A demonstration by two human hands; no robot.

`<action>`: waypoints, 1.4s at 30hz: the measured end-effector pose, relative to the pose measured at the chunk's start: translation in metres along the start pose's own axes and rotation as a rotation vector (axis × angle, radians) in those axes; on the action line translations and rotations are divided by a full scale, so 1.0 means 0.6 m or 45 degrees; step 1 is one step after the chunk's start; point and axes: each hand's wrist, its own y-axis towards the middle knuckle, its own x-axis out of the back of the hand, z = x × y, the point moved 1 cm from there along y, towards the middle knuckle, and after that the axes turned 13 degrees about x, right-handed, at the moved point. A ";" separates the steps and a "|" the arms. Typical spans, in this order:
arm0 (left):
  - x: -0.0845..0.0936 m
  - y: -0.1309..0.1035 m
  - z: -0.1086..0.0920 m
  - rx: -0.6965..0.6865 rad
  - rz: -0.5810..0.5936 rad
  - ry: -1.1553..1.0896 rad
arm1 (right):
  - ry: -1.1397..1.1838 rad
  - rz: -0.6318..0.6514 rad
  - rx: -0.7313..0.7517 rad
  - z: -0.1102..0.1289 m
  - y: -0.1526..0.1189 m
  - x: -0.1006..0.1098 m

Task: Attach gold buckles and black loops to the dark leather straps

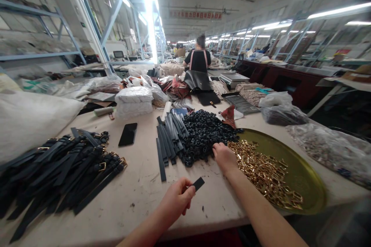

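My left hand (pixel 179 197) is closed in a pinch on a short black leather strap (pixel 198 183), whose end sticks out past the thumb. At the right edge of a heap of small black leather loops (pixel 199 139), my right hand (pixel 224 157) has its fingers curled together against the loops. What those fingertips hold, if anything, is hidden. Flat dark strips (pixel 171 135) lie in a stack just left of the loops. Beside my right wrist, many gold metal buckles (pixel 261 170) are spread over a round brass-coloured tray (pixel 301 170).
Buckled black straps (pixel 63 170) form a large pile at the left. A phone (pixel 128 134) lies on the pale table (pixel 139 204). Plastic-wrapped bundles (pixel 133 100) and a bag (pixel 281 108) stand farther back. Beyond them a person (pixel 199 58) faces away.
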 end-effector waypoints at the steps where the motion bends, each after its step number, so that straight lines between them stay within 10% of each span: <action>1: 0.003 -0.003 -0.001 -0.009 -0.022 0.001 | 0.072 -0.017 -0.014 0.004 -0.005 0.006; 7: 0.010 0.000 -0.011 -0.072 -0.170 -0.008 | 0.732 0.155 -0.081 0.074 -0.104 0.008; 13: 0.003 -0.005 -0.014 -0.149 -0.290 0.253 | 2.101 0.111 -0.703 0.144 -0.173 0.003; 18: 0.004 -0.030 -0.014 -0.233 -0.423 0.485 | 1.977 -0.059 -0.648 0.156 -0.179 0.008; 27: 0.005 -0.029 -0.011 -0.139 -0.178 0.582 | 1.800 0.072 -0.510 0.154 -0.205 0.000; 42: 0.003 -0.047 -0.005 -0.134 0.049 0.102 | 1.957 -0.002 -0.588 0.186 -0.222 0.013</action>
